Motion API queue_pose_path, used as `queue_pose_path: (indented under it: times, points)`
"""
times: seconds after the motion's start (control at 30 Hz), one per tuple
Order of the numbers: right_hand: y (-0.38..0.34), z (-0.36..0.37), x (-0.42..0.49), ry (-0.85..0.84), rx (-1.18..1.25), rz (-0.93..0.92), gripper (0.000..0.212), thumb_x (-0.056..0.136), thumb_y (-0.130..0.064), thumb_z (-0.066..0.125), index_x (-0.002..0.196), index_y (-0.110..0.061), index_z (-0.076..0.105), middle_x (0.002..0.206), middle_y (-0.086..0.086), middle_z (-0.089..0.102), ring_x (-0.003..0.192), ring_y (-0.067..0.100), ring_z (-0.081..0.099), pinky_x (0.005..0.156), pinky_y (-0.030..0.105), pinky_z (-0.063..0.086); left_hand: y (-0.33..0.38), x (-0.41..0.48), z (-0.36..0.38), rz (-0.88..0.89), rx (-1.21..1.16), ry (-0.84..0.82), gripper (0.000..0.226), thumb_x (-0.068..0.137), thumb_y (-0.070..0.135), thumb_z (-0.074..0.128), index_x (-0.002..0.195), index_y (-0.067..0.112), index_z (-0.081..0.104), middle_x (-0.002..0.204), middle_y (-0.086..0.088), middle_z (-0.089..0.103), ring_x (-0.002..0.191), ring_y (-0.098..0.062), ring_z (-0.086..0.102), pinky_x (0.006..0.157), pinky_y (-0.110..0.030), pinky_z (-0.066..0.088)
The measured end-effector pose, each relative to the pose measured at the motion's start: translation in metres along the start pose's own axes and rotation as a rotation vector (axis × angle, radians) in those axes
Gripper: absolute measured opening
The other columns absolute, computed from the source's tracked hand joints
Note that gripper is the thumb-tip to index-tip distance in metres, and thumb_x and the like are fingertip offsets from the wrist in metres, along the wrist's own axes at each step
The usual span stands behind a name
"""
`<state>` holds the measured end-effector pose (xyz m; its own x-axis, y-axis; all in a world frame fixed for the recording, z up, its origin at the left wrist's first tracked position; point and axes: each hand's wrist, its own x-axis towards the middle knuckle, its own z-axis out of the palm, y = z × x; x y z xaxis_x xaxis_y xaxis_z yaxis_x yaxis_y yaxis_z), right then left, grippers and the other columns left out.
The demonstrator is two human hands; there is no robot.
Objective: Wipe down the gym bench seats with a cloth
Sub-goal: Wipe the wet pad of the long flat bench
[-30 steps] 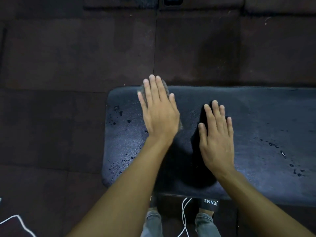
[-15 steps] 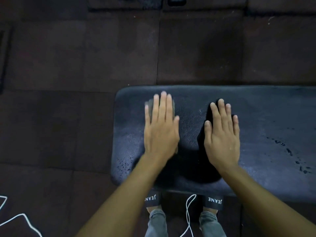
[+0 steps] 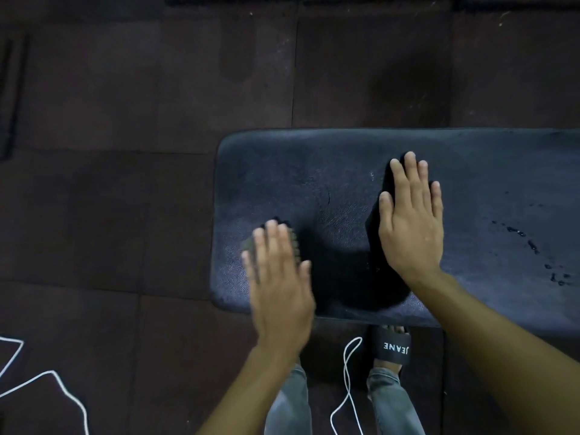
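Left hand (image 3: 279, 277) is flat, fingers straight and close together, palm down on the cloth (image 3: 294, 244). No pinch and no curl, just a press. The cloth is a small grey wad almost wholly under that hand, with only its edges peeking out past the fingertips. It sits at the near left corner of the bench seat (image 3: 314, 164), right by the seat's left end. The hand is blurred, so how hard it bears down is not clear.

Right hand (image 3: 411, 221) is spread flat too and holds nothing, planted on the middle of the bench seat. By the look of it, it's there as a brace.

The step in hand reads as the wiping pass over the seat's left end, where the pad looks dull and free of beads. Over on the seat's right part, towards its near edge, a scatter of water droplets (image 3: 530, 243) is untouched, so that stretch looks yet to be done.

The next move calls for carrying the cloth along the seat to the right with the palm kept flat on it, and the bracing hand has to clear the way first.

Below the seat's near edge are a black sandal (image 3: 392, 346) and a white cable (image 3: 345, 387).
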<state>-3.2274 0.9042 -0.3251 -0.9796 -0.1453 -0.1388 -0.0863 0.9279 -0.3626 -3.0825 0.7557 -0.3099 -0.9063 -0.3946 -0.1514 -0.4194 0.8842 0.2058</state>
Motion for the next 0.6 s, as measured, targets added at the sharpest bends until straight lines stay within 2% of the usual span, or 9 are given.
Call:
queue_pose_path:
  times: [0.07,0.13,0.27,0.37,0.43,0.5,0.6]
  points:
    - [0.001,-0.001,0.002,0.001,0.011,-0.008,0.053,0.106,-0.032,0.025,0.157,-0.024,0.012,0.166,-0.007,0.003,0.152,0.009,-0.004,0.124,0.033,-0.004,0.018,0.026,0.003,0.128,0.008,-0.008,0.058,0.105,0.034,0.027,0.156,0.010,0.016,0.164,-0.007,0.011,0.152,-0.022,0.003,0.123,-0.048,0.012]
    - [0.001,-0.001,0.004,-0.007,0.024,-0.018,0.053,0.106,-0.032,0.025,0.157,-0.023,0.013,0.166,-0.006,0.003,0.152,0.009,-0.004,0.124,0.033,-0.005,0.017,0.062,-0.003,0.145,-0.008,-0.012,0.057,0.104,0.034,0.026,0.156,0.010,0.016,0.164,-0.006,0.012,0.152,-0.021,0.003,0.123,-0.046,0.010]
    - [0.001,-0.003,0.002,-0.020,0.040,-0.013,0.053,0.106,-0.032,0.025,0.157,-0.023,0.013,0.166,-0.006,0.003,0.152,0.010,-0.004,0.124,0.033,-0.005,-0.032,0.086,-0.016,-0.076,-0.083,0.032,0.058,0.105,0.034,0.025,0.157,0.010,0.012,0.165,-0.006,0.008,0.152,-0.021,0.002,0.124,-0.044,0.007]
    - [0.001,-0.006,0.000,-0.033,0.062,-0.017,0.053,0.106,-0.031,0.025,0.157,-0.022,0.013,0.166,-0.006,0.003,0.152,0.011,-0.004,0.124,0.033,-0.006,-0.051,0.049,-0.014,-0.252,-0.142,0.076,0.059,0.105,0.037,0.021,0.156,0.009,0.011,0.165,-0.007,0.008,0.152,-0.021,0.002,0.122,-0.049,0.012]
    - [0.001,-0.007,0.000,-0.037,0.085,-0.016,0.053,0.106,-0.031,0.026,0.157,-0.022,0.015,0.166,-0.006,0.003,0.152,0.011,-0.003,0.123,0.032,-0.006,-0.037,0.019,-0.006,-0.294,-0.095,0.084,0.060,0.105,0.038,0.020,0.156,0.007,0.012,0.164,-0.009,0.009,0.152,-0.023,0.003,0.122,-0.052,0.014]
    - [0.001,-0.010,0.000,-0.044,0.110,-0.014,0.053,0.106,-0.030,0.028,0.157,-0.023,0.017,0.166,-0.006,0.005,0.152,0.010,-0.002,0.123,0.031,-0.005,-0.008,-0.002,0.002,-0.257,-0.027,0.068,0.061,0.104,0.038,0.022,0.156,0.006,0.013,0.164,-0.010,0.010,0.152,-0.026,0.005,0.121,-0.052,0.013]
    - [0.004,-0.021,0.004,-0.086,0.214,-0.033,0.052,0.104,-0.024,0.036,0.155,-0.023,0.025,0.165,-0.007,0.011,0.152,0.009,0.003,0.123,0.030,0.000,0.049,-0.009,0.017,-0.080,0.018,0.021,0.063,0.104,0.039,0.026,0.156,0.006,0.012,0.164,-0.011,0.008,0.152,-0.026,0.003,0.122,-0.051,0.011]
